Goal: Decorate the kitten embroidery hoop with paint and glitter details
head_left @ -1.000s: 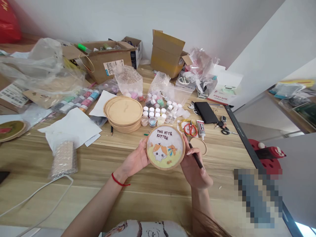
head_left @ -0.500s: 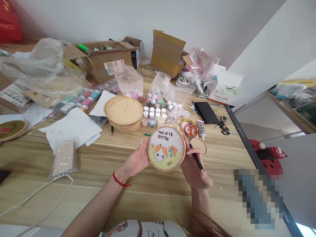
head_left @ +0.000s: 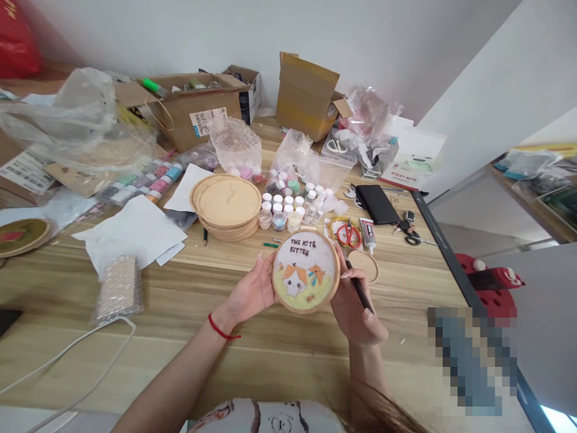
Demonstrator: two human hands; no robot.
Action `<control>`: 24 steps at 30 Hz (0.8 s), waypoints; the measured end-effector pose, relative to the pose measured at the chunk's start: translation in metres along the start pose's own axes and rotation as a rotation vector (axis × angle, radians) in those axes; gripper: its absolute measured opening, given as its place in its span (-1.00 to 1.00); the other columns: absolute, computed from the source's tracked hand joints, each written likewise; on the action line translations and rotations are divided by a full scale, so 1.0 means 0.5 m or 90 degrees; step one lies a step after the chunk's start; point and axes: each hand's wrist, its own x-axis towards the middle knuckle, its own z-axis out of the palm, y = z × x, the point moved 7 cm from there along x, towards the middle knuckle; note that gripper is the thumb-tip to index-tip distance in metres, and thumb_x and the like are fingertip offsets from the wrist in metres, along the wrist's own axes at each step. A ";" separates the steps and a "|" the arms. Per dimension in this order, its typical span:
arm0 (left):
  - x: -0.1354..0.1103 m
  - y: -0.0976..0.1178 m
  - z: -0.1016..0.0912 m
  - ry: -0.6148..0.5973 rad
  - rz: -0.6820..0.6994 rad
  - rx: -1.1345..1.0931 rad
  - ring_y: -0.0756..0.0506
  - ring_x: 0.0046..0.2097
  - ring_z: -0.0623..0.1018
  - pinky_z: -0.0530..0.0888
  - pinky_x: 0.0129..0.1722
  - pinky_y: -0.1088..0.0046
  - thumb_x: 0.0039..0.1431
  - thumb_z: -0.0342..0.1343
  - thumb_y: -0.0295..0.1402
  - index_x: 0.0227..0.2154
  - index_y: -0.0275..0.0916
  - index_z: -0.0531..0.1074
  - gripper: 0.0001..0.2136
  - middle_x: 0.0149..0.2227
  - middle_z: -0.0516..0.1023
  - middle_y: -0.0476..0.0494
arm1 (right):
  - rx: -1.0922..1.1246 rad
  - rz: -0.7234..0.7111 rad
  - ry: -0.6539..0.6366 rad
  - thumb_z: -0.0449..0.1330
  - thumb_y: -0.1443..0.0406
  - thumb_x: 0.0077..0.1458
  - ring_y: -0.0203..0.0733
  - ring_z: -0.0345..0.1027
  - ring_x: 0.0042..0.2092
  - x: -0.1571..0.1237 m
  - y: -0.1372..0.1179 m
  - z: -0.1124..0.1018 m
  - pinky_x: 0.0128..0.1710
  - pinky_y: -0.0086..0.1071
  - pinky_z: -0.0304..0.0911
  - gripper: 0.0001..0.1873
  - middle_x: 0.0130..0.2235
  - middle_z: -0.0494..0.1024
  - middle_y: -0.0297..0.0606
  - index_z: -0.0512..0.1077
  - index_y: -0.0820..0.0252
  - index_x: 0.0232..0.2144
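Head view, and here's the grip: the left hand [head_left: 250,290] cups the hoop [head_left: 305,272] from its left side, palm under, fingers curled up behind the rim, a firm hold. The right hand [head_left: 356,307] pinches a black tool [head_left: 359,293] in a narrow grip, its upper end right at the hoop's right rim. Red string [head_left: 223,328] circles the left wrist. The hoop is held over the table [head_left: 180,361], a cartoon kitten under dark lettering on its cloth. Just right of the hoop, a small wooden disc [head_left: 363,265]; just beyond it, red scissors [head_left: 348,234] and a glue tube [head_left: 368,236]; farther beyond, white pots [head_left: 286,207] and stacked wooden discs [head_left: 228,207].
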 end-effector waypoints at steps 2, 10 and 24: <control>0.000 -0.003 -0.002 -0.002 -0.004 -0.015 -0.21 0.32 0.22 0.30 0.15 0.21 0.32 -0.13 0.01 0.29 -0.05 0.13 -0.46 0.33 0.22 -0.13 | -0.014 -0.017 0.005 0.36 0.02 -0.19 0.15 -0.09 0.38 -0.001 -0.001 0.000 0.26 0.12 -0.02 -0.54 0.34 0.19 -0.31 0.43 -0.07 -0.20; -0.001 -0.012 -0.009 0.015 -0.024 -0.046 -0.22 0.26 0.31 0.33 0.09 0.22 0.30 -0.11 0.04 0.26 -0.06 0.18 -0.45 0.29 0.28 -0.17 | -0.072 -0.043 0.022 0.49 0.19 -0.26 0.11 0.02 0.35 -0.009 0.021 -0.011 0.22 0.06 0.08 -0.41 0.27 0.31 -0.22 0.38 -0.10 -0.13; 0.000 -0.011 -0.009 0.012 -0.022 -0.060 -0.22 0.22 0.36 0.31 0.10 0.20 0.32 -0.13 0.03 0.23 -0.08 0.23 -0.48 0.25 0.34 -0.18 | -0.090 -0.070 0.025 0.51 0.18 -0.26 0.11 0.00 0.36 -0.009 0.024 -0.009 0.23 0.09 0.08 -0.34 0.25 0.35 -0.15 0.37 -0.11 -0.07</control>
